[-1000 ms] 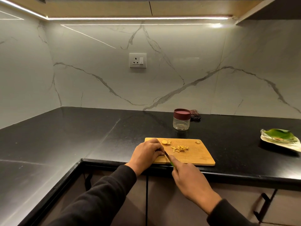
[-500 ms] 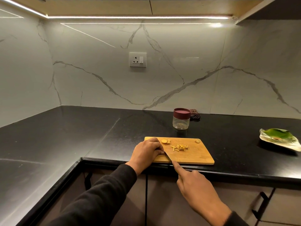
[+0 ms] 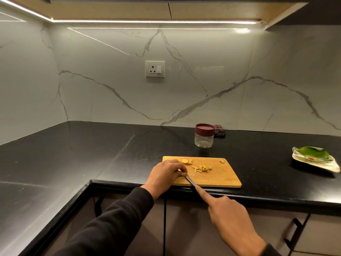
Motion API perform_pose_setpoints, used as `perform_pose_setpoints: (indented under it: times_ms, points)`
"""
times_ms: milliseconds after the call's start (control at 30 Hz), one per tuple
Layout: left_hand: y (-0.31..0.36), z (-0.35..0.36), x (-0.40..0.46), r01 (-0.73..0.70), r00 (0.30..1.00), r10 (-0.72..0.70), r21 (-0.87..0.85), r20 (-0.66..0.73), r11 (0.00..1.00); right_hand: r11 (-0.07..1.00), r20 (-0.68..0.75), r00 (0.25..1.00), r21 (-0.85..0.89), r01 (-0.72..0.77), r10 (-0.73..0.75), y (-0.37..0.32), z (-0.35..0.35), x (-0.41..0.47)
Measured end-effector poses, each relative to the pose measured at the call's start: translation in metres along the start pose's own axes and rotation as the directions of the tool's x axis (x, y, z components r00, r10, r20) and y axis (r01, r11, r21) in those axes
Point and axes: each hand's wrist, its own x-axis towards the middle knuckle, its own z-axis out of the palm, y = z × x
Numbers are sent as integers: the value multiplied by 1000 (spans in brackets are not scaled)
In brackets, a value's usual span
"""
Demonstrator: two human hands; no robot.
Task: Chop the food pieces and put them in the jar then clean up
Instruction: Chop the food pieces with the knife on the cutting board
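Observation:
A wooden cutting board (image 3: 223,177) lies at the counter's front edge. On it are a heap of chopped yellow strips (image 3: 203,168), some round slices (image 3: 186,161) and one lone piece (image 3: 222,160) near the far right corner. My left hand (image 3: 166,174) pinches a small food piece against the board's left part. My right hand (image 3: 228,217) grips a knife (image 3: 191,182), index finger stretched along its back, the blade tip at the pinched piece. A clear jar (image 3: 204,138) with a maroon lid stands behind the board.
A dark checked cloth (image 3: 219,131) lies behind the jar by the marble wall. A plate with a green leaf (image 3: 313,157) sits at the right. The black counter (image 3: 73,154) turns a corner on the left. Cabinet handles hang below the edge.
My right hand has drawn the knife back toward me and slightly lower, the blade sliding along the pinched piece. My left hand has stayed in place on the board.

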Motion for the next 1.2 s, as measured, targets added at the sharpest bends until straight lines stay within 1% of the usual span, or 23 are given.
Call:
perform_pose_setpoints:
  times_ms: [167,233,300,467,667,800,1100,1200]
  points:
    - [-3,-1,4,-63,992,56,61,116,996,1000,8,1000,19,0,0,-1,-1,1]
    - [-3,-1,5,-73,989,63,70,134,995,999,9,1000,39,4,-5,-2,-1,1]
    - [-3,0,5,-56,992,50,57,114,997,997,3,1000,79,5,-6,-2,0,0]
    - [-4,3,-3,-16,1000,16,-9,6,1000,981,-25,1000,196,-7,12,-1,2,-1]
    - [-5,6,-5,9,998,-13,-68,-62,998,966,-27,998,253,62,-57,-12,6,7]
    - [-6,8,-5,24,997,-27,-49,-69,999,964,-3,997,255,77,-79,-15,8,13]
    - [-8,10,-4,44,997,-48,-65,-60,997,953,-31,999,303,-14,24,13,6,29]
    - [-9,9,-3,53,995,-61,-99,-83,994,948,-43,999,318,8,6,13,6,30]
